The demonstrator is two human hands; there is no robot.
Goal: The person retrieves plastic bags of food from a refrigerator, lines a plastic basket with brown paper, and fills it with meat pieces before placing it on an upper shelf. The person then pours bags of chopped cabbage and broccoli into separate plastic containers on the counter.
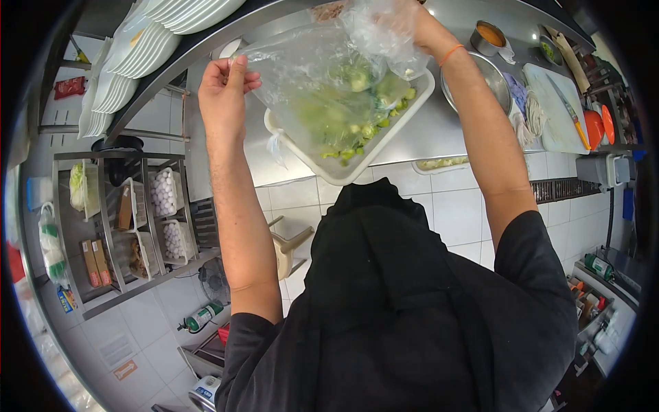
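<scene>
A clear plastic bag [292, 65] stretches between my hands over a white plastic tub [322, 170]. My left hand [232, 86] pinches the bag's left edge between thumb and fingers. Bunched film gathers around my right hand [410, 27], which grips the bag at the upper right; the film mostly hides its fingers. Chopped green vegetables [348, 153] lie in the tub, some seen hazily through the film. Whether any pieces are inside the bag, I cannot tell.
Right of the tub stand a metal bowl [491, 79], a pot of orange liquid [488, 38] and a white cutting board [552, 113] with a knife [568, 110]. Stacked plates [147, 51] sit on the upper-left shelf. A plastic stool [285, 254] is below the counter.
</scene>
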